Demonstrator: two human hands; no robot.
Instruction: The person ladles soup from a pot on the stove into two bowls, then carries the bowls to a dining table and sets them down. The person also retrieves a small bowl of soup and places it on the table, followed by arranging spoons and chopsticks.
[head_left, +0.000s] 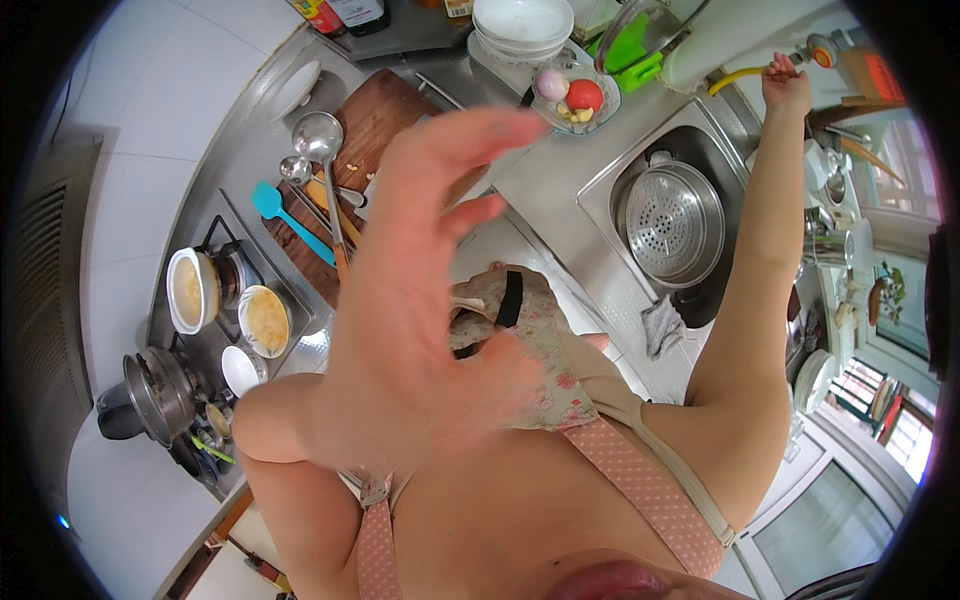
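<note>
Large and blurred close to the camera, my left hand (409, 300) is raised with its thumb and fingers apart and nothing between them. It covers part of a wooden cutting board (386, 101). My right arm stretches far to the right, and my right hand (786, 84), fingers partly curled, is beside a yellow hose (731, 77) and a round valve (823, 54). Whether it touches them cannot be told. On the board lie a steel ladle (318, 135), a smaller ladle (295, 171) and a turquoise silicone spatula (296, 225).
A sink (731, 300) holds a steel steamer pot (675, 225), with a grey cloth (663, 328) at its edge. Tomato (584, 95) and onion (552, 85) share a glass dish (611, 112). White bowls (523, 22) are stacked behind. Food-filled dishes (264, 322) stand at the gas stove (304, 311).
</note>
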